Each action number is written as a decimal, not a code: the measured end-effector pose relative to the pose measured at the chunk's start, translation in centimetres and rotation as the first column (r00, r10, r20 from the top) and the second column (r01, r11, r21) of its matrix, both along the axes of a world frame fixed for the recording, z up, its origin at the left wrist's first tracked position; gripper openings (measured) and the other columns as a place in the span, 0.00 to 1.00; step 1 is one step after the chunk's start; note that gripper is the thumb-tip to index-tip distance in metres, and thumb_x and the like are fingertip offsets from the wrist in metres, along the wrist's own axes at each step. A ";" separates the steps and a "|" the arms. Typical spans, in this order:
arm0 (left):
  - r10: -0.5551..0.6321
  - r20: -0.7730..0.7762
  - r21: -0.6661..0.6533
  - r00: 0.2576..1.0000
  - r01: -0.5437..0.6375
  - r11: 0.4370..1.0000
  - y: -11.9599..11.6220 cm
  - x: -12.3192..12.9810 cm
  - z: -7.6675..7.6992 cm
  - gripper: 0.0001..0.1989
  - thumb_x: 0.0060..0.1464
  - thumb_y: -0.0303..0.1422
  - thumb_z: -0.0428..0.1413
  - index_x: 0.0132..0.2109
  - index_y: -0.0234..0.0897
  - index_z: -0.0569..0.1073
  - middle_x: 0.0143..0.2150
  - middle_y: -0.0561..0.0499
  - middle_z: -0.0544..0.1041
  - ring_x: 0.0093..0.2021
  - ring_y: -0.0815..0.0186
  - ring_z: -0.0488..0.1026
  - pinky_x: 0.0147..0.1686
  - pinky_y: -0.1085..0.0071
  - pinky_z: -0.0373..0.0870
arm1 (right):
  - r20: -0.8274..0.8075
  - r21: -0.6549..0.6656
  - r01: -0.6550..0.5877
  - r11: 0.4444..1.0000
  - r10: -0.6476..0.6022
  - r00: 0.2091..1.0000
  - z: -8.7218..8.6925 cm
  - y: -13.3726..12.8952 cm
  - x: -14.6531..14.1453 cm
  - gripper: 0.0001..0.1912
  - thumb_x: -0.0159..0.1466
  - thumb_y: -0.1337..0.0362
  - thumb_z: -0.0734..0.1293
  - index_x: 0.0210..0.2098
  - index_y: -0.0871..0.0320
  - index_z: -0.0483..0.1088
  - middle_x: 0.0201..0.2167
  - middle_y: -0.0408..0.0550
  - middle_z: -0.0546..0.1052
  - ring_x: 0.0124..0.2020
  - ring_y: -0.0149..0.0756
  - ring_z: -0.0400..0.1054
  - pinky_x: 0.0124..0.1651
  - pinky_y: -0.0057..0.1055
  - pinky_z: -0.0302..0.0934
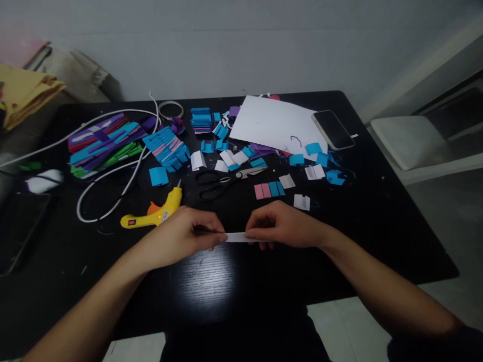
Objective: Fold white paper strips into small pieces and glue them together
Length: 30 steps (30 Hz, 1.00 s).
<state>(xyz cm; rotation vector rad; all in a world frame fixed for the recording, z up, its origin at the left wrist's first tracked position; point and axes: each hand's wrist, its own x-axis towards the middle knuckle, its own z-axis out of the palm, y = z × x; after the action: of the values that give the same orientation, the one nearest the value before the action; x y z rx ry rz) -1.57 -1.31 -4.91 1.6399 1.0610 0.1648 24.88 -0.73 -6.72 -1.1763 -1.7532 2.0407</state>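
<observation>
“So, where is the white strip (236, 237)?”

“Between the two hands, low over the near part of the tabletop (294, 281); I can't tell whether it touches the surface.”

“And the grip?”

“The left hand (196, 229) pinches it between thumb and fingers, and the right hand (283, 224) does likewise, with a short stretch bare between them.”

“How is that done well?”

“I'd keep both thumbs level and the pull light, since something that thin would probably buckle if one side twists.”

“Anything close enough to bother it?”

“Mostly the yellow glue gun (171, 204), just beyond the left hand; I'd treat its tip as hot and keep the strip clear. Further on lie the scissors (214, 177), a pink-and-blue piece (262, 190) and scattered small blue and white pieces (297, 160).”

“And farthest out?”

“A large white sheet (271, 123), a phone (332, 129) at its right edge, and bundled coloured strips (109, 146) off to the left”
</observation>
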 end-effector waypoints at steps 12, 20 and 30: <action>-0.049 0.025 0.066 0.998 0.047 0.997 -0.8 1.3 -0.2 0.10 0.63 0.38 0.60 0.40 0.38 0.84 0.29 0.52 0.82 0.28 0.68 0.76 0.27 0.76 0.67 | -0.101 -0.181 -0.056 0.982 0.038 0.994 -0.5 -1.5 -1.6 0.19 0.68 0.50 0.70 0.39 0.63 0.77 0.36 0.51 0.83 0.27 0.29 0.77 0.26 0.22 0.69; 0.110 0.086 0.006 0.990 -0.111 0.994 0.3 -0.3 -0.7 0.12 0.61 0.41 0.62 0.39 0.36 0.82 0.31 0.49 0.81 0.28 0.68 0.76 0.28 0.75 0.71 | -0.101 -0.183 0.078 0.980 -0.097 0.990 -0.5 -1.0 -1.1 0.20 0.64 0.50 0.74 0.37 0.64 0.77 0.33 0.51 0.84 0.26 0.30 0.77 0.26 0.24 0.70; 0.131 0.153 0.038 0.980 -0.138 0.990 0.0 0.2 -0.5 0.09 0.62 0.37 0.62 0.39 0.37 0.83 0.32 0.52 0.81 0.28 0.71 0.75 0.30 0.78 0.71 | -0.205 -0.288 0.139 0.948 -0.203 0.957 -0.9 -1.8 -2.3 0.19 0.65 0.51 0.74 0.40 0.64 0.78 0.36 0.52 0.84 0.29 0.31 0.80 0.36 0.29 0.76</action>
<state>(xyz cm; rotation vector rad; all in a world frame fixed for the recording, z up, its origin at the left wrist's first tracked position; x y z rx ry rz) -1.36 -1.34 -5.46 1.5729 1.0589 0.4005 22.57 -2.48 -7.59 -1.0634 -1.2487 2.2549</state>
